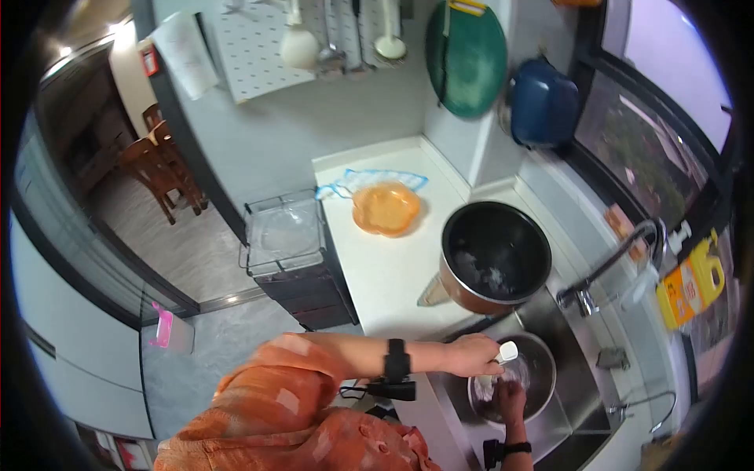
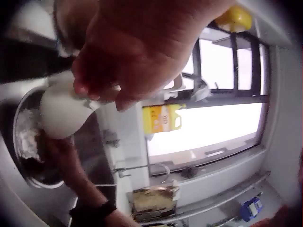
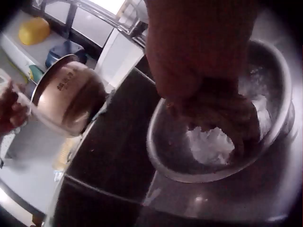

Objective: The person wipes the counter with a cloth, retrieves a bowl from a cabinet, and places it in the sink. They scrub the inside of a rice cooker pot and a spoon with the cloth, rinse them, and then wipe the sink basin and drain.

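Observation:
My left hand [image 1: 475, 355] grips a white spoon [image 2: 66, 106] with a broad rounded end, held over the near side of a round metal bowl [image 1: 552, 385]. The bowl stands in the steel sink. My right hand [image 3: 213, 111] reaches down into it, fingers bent in among white, wet-looking clumps [image 3: 210, 145]. Those fingertips are hidden, and I cannot tell whether they grasp the clumps. Beside the sink, a brown pot [image 1: 479, 301] with a dark inside stands on the counter, whitish bits at its bottom.
An orange scalloped dish [image 1: 385, 208] and a blue-white net cloth [image 1: 393, 179] lie on the counter [image 1: 377, 275]. The faucet [image 1: 581, 294] arches at the sink's far side, near a yellow jug [image 1: 691, 282]. A lidded rack [image 1: 290, 259] stands left of the counter.

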The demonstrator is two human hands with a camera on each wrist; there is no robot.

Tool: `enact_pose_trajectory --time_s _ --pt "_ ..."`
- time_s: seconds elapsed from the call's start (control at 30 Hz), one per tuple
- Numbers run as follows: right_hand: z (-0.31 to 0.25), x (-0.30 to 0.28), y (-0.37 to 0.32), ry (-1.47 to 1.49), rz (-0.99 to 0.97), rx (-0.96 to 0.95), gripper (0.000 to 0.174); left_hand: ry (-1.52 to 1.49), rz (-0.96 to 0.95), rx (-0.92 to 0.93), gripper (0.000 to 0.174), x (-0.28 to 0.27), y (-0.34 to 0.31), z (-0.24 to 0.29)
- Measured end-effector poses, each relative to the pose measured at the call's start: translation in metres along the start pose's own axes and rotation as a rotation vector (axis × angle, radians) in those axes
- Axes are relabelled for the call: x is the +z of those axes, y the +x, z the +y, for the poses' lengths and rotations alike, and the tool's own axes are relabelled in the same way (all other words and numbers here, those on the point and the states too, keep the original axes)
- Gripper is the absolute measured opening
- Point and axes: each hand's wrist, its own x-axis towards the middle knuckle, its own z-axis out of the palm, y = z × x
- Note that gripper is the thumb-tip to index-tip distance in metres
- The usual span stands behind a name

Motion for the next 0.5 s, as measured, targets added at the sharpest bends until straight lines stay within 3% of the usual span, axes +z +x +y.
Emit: enact_pose_trajectory --time_s 0.03,0.1,0.13,0.17,0.2,0.23,0.27,0.3,0.37,0.5 --pt "0.032 0.012 0.0 -0.029 -0.018 -0.102 0.019 0.016 0.035 -0.01 0.029 -0.022 -0.012 0.002" --pt "0.04 0.011 -0.004 0.203 -0.069 0.317 0.029 -0.063 0.183 -0.101 0.03 -0.079 -0.04 0.006" --pt "0.045 0.003 -0.006 0.077 -0.143 0.101 0.026 0.02 0.269 -0.145 0.03 -0.116 -0.057 0.009" --pt "0.049 -0.003 -0.003 -0.048 -0.208 -0.118 0.024 -0.099 0.464 -0.133 0.041 -0.146 -0.072 0.0" --pt "0.06 0.004 -0.004 0.115 -0.207 0.016 0.024 -0.071 0.627 -0.15 0.041 -0.177 -0.085 -0.015" --pt "0.069 0.009 -0.003 0.276 -0.208 0.155 0.024 0.083 0.725 -0.388 0.041 -0.218 -0.105 0.006" --pt "0.048 -0.001 -0.004 0.159 -0.237 0.198 0.023 -0.024 0.771 -0.515 0.037 -0.255 -0.121 0.009" --pt "0.066 0.008 -0.002 0.16 -0.237 0.183 0.023 -0.108 0.826 -0.361 0.032 -0.287 -0.139 0.001" --pt "0.141 0.034 -0.002 0.324 -0.321 0.338 0.048 -0.114 0.963 -0.392 0.027 -0.346 -0.17 0.005" --pt "0.048 -0.009 -0.006 -0.006 -0.378 0.142 0.046 -0.055 1.198 -0.322 0.03 -0.438 -0.218 -0.013"
